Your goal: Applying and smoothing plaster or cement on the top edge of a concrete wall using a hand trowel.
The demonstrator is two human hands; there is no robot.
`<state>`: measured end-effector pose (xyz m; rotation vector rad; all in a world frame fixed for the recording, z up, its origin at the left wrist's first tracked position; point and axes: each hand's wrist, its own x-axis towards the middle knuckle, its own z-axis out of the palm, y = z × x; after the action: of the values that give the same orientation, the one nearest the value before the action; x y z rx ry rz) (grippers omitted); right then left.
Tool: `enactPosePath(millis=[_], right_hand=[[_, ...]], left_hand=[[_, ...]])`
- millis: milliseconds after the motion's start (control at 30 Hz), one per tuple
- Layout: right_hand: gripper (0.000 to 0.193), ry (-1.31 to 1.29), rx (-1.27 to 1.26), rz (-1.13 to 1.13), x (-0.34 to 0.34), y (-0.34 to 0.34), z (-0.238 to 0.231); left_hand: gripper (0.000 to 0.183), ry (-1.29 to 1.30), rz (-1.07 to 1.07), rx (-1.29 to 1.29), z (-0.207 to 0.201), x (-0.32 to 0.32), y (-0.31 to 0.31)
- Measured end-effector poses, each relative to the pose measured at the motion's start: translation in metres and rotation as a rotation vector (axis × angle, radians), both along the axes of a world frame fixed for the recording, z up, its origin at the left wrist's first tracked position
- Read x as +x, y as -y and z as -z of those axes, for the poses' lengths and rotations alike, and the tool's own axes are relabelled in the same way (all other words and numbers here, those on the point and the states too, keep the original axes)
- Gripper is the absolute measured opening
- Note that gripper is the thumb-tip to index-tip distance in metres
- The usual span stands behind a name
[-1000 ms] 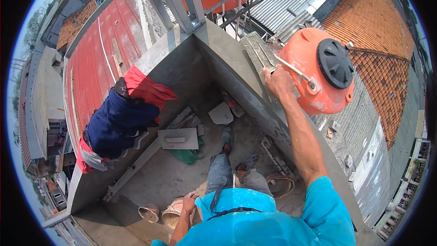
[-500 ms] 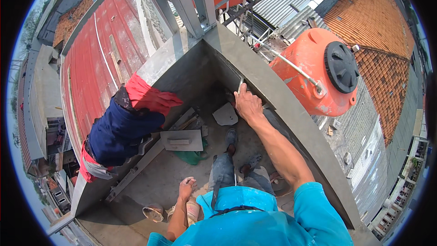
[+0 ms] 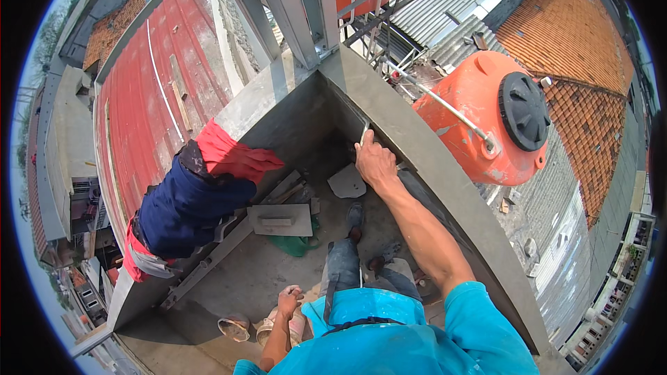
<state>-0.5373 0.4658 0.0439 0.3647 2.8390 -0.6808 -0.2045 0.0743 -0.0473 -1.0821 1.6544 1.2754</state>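
Observation:
My right hand is closed around a flat trowel, seen nearly edge-on against the inner face of the right-hand grey wall, just below its top. Much of the trowel is hidden by the fingers and the angle. Lower down, my left hand hangs with curled fingers above a dirty bucket, with no tool showing in it. A rectangular float with a handle lies on the floor, partly over a green cloth or bag. A pale flat slab rests near the corner.
Blue and red clothing drapes over the left wall. Along that wall's foot lies a long straight bar. A small tub stands by the bucket. Metal posts rise at the corner; an orange water tank sits outside the right wall.
My right hand and the trowel have shifted slightly along the right wall. My left hand has moved a little lower. The view has tilted slightly.

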Motion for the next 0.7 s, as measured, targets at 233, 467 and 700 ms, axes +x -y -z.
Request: enactPosePath(millis=[233,467,700], right_hand=[[0.036,0.014,-0.022,-0.028,0.026,0.009,0.014],[0.031,-0.012,-0.086,0.032,-0.025,0.015,0.013],[0.036,0.111,-0.142,-0.065,0.048,-0.003,-0.023]], left_hand=[[0.028,0.059,0.022,-0.028,-0.009,0.01,0.008],[0.029,0.041,0.023,-0.028,-0.004,-0.02,-0.004],[0.024,0.1,0.019,-0.017,-0.01,0.014,0.007]])
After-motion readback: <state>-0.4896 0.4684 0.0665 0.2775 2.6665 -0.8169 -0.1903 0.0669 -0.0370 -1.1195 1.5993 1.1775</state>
